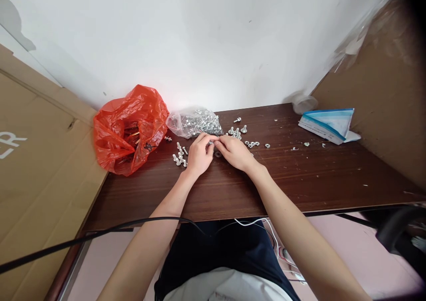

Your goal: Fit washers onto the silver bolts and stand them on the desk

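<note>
My left hand (199, 154) is closed around a small metal bolt (210, 143), only partly visible between the fingers. The fingertips of my right hand (234, 152) pinch at the near end of the same piece; whether they hold a separate nut or washer is hidden. Just below the fingers a flat washer (218, 154) lies on the table. Left of my left hand is a group of silver bolts (180, 156). Beyond my right hand stand more bolts (235, 132), with several hex nuts (252, 144) close by.
A clear plastic bag of metal fasteners (199, 123) and a red plastic bag (131, 128) rest on the dark wooden table (219, 199). At right lie a blue-white packet (328, 124) and a clear cup (304, 103). Cardboard (36, 159) flanks the left side; a black cable (100, 234) crosses in front.
</note>
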Motion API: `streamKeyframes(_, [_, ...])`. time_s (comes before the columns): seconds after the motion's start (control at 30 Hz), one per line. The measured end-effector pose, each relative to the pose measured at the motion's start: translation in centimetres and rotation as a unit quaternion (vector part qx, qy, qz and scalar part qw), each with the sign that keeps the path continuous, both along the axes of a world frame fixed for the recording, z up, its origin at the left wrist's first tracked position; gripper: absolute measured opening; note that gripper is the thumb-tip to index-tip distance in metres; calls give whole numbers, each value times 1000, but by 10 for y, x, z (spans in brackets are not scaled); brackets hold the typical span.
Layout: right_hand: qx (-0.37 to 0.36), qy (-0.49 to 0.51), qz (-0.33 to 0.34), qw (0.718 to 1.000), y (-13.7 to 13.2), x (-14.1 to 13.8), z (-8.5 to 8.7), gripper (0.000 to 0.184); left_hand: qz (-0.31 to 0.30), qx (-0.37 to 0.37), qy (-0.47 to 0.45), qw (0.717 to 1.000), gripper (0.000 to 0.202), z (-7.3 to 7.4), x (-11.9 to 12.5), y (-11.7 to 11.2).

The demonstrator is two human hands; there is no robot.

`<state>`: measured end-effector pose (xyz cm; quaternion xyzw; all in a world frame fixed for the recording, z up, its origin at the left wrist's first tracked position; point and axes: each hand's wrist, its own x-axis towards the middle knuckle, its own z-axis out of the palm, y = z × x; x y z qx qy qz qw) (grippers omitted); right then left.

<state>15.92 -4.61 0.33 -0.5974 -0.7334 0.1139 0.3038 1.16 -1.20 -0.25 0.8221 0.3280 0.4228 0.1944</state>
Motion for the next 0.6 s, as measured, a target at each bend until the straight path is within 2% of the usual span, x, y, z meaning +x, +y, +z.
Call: streamKeyframes(0.6, [11,-8,-2,1000,1,1,-2,30,-7,-6,8,1000,28,-3,1,1])
